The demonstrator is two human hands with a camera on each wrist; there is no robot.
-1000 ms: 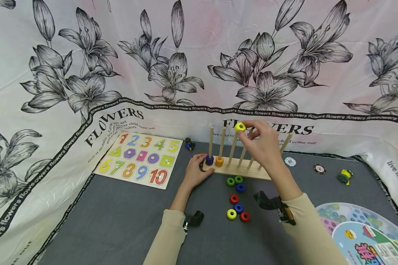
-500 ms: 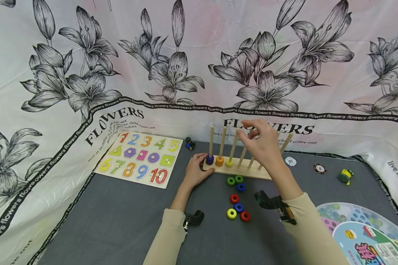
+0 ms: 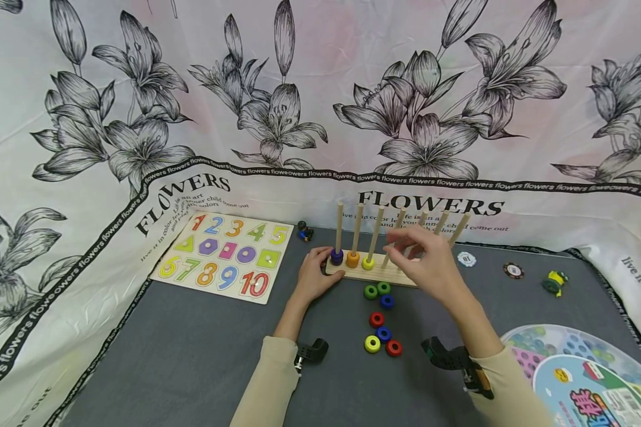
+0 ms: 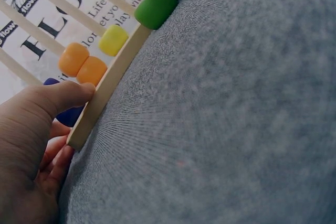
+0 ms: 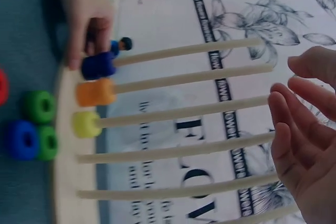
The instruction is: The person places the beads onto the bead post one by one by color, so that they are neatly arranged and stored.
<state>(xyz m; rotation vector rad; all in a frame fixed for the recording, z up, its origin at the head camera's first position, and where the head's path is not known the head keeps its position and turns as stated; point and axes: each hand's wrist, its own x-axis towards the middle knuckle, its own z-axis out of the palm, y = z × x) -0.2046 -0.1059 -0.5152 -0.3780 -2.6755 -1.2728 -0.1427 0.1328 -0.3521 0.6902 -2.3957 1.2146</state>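
Observation:
My left hand [image 3: 314, 277] holds the left end of a wooden peg stand [image 3: 360, 274], its thumb along the front edge in the left wrist view. Dark blue rings [image 5: 97, 65] sit low on the first peg, orange rings [image 4: 84, 65] on the second, and one yellow ring [image 3: 368, 263] on the third. The other pegs visible carry no rings. My right hand [image 3: 427, 264] hovers in front of the bare pegs, fingers loosely bent with nothing between them. Green rings [image 3: 377, 289], blue rings [image 3: 387, 302], red rings [image 3: 376, 319] and a yellow ring [image 3: 372, 344] lie before the stand.
A number puzzle board [image 3: 224, 258] lies to the left, a small dark figurine [image 3: 305, 231] behind the stand. Two chips [image 3: 513, 271] and a green-yellow toy [image 3: 555, 283] are at the right. A round game box [image 3: 582, 367] lies front right. Printed fabric rises behind.
The yellow ring left my right hand and dropped down the third peg to the base. My right hand has since lowered, empty. The left hand stays on the stand.

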